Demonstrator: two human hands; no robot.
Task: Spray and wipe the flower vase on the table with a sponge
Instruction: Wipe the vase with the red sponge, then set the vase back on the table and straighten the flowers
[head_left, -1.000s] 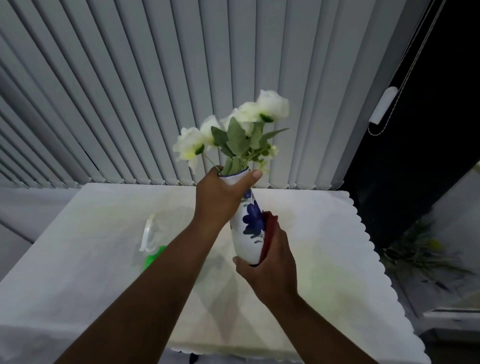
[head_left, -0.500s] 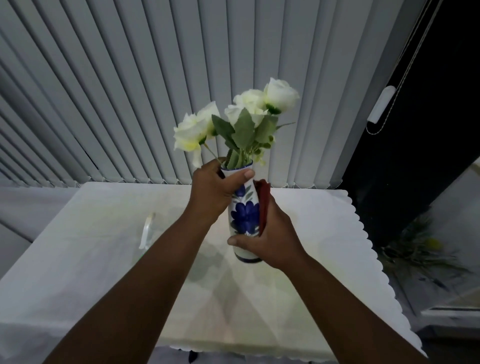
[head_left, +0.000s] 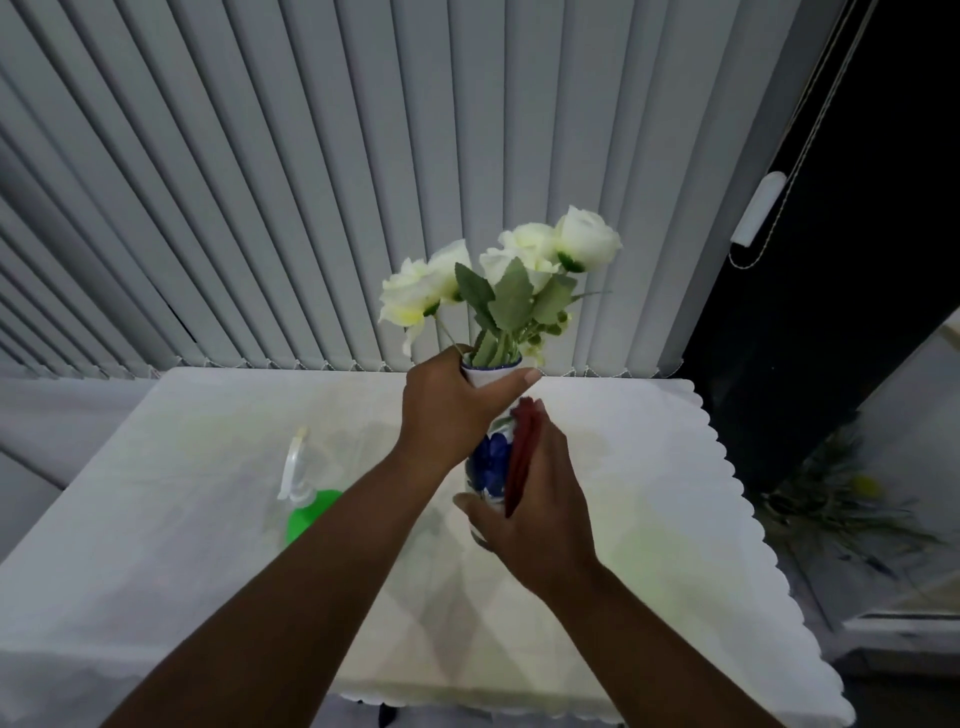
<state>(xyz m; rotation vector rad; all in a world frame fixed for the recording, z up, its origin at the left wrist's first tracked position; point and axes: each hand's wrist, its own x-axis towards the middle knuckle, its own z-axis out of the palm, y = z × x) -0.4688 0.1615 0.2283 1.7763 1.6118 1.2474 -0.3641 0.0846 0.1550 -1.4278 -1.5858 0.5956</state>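
A white vase (head_left: 491, 462) painted with blue flowers is held upright above the table (head_left: 675, 519). White roses (head_left: 519, 265) with green leaves stand in it. My left hand (head_left: 447, 415) grips the vase around its neck just under the rim. My right hand (head_left: 535, 504) presses a dark red sponge (head_left: 522, 452) against the right side of the vase body, with the thumb curled under the base. A spray bottle (head_left: 301, 493) with a clear trigger head and green body stands on the table to the left, partly hidden by my left forearm.
The table carries a white cloth with a scalloped edge (head_left: 737, 483). Grey vertical blinds (head_left: 311, 182) hang close behind it. A white cord pull (head_left: 756, 210) hangs at the right against a dark window. A plant (head_left: 841, 499) sits low at the right.
My right hand and the sponge have slid down the side of the vase again after rising toward the neck. The view has tilted down a little, so the spray bottle's green body shows again.
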